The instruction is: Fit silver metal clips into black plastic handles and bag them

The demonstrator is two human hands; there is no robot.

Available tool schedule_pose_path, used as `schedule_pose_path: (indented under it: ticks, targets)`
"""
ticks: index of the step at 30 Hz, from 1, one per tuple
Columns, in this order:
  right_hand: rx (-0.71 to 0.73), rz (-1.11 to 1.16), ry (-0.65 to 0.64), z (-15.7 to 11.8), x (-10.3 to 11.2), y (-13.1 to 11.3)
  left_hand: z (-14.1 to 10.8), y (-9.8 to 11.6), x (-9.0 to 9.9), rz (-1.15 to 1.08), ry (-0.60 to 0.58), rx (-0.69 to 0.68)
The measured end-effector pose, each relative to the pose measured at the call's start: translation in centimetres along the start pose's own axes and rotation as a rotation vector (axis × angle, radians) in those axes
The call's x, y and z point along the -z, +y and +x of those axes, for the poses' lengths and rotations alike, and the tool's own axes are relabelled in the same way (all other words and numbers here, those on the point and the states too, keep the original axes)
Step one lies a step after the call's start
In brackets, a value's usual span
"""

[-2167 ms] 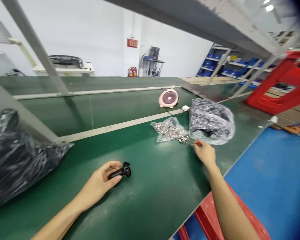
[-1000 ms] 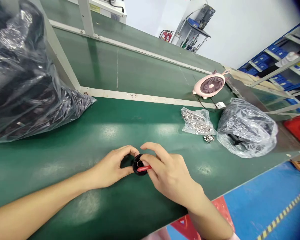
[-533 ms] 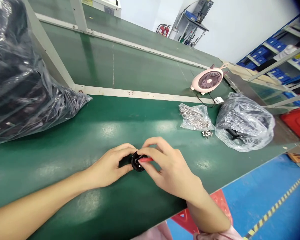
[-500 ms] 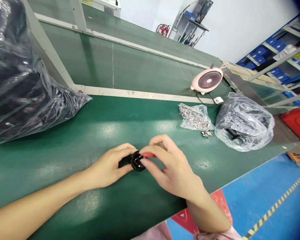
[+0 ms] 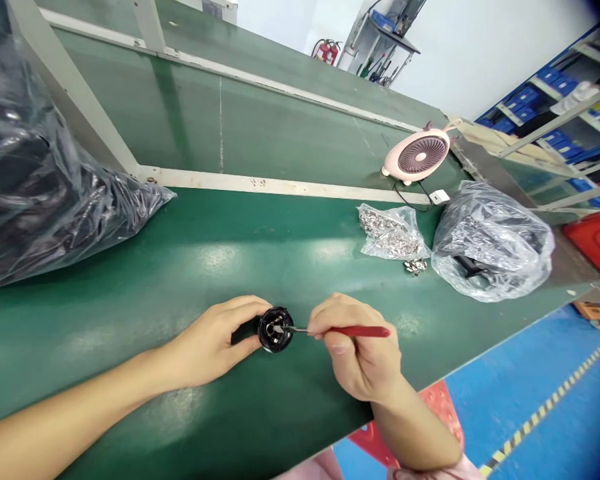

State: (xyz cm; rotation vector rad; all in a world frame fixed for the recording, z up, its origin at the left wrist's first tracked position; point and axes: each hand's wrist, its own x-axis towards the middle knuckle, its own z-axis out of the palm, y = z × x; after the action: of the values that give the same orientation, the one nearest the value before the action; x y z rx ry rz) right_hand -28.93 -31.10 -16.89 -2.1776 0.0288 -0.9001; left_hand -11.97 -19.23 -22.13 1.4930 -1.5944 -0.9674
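Note:
My left hand (image 5: 207,347) grips a round black plastic housing (image 5: 265,341) from its left side, thumb below and fingers above. The housing's open end faces up, and small metal parts show inside it. My right hand (image 5: 357,347) is closed around a thin tool with a red handle (image 5: 365,331) and a slim metal shaft. The shaft points left, and its flattened tip is at the metal parts within the housing. Whether the tip touches them I cannot tell.
On the green bench (image 5: 220,267) lie a clear bag of small metal pieces (image 5: 393,233), a loose heap of pieces (image 5: 415,267) and a plastic bag of black parts (image 5: 490,243). A large bag (image 5: 40,180) stands at left. A pink fan (image 5: 420,157) sits beyond the rail.
My right hand has drawn back to the right and turned. The red handle now lies across it, with the metal shaft reaching into the housing. My left hand keeps its grip.

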Motion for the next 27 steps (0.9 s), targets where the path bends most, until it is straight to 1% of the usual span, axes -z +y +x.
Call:
schedule_pose_path:
  ticks: [3,6,12,17,27]
  targets:
    - [0.019,0.006,-0.063,0.32,-0.16,0.15,0.03,-0.24,-0.10,0.001,-0.002,-0.007]
    - [0.030,0.010,-0.097,0.48,-0.28,0.28,0.06,-0.45,-0.20,-0.004,-0.001,-0.020]
    - [0.035,-0.007,-0.103,0.44,-0.41,0.43,0.02,-0.57,-0.24,-0.013,-0.003,-0.018]
    - [0.072,-0.034,-0.114,0.33,-0.29,0.28,-0.03,-0.58,-0.22,-0.018,-0.004,-0.011]
    - [0.074,-0.111,-0.132,0.10,-0.30,0.04,0.01,-0.67,-0.38,-0.002,0.002,-0.008]
